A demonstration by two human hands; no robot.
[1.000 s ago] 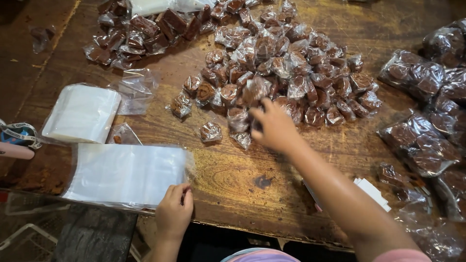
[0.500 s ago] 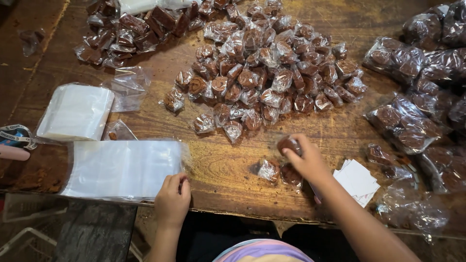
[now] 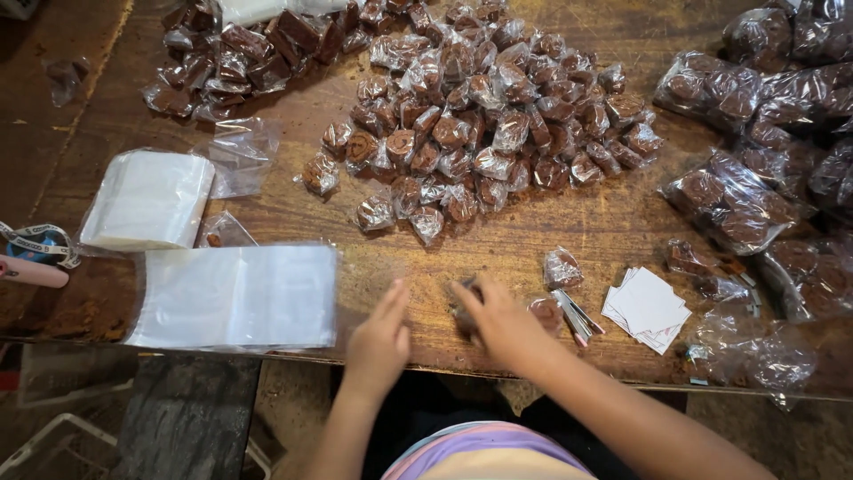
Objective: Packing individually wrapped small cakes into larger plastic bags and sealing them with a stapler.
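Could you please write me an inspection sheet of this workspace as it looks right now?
Surface: worn brown wooden table, stained.
Job's things: heap of brown sweets in clear wrappers; one wrapped sweet under the right hand.
Clutter: flat clear plastic bags, white bag stack, small white paper slips, filled bags of sweets, second dark sweet pile.
Grippers: left hand flat and empty, fingers straight; right hand curled over the sweet.
Cables: nothing seen.
Surroundings: dark plank below the table edge, pink-handled tool far left.
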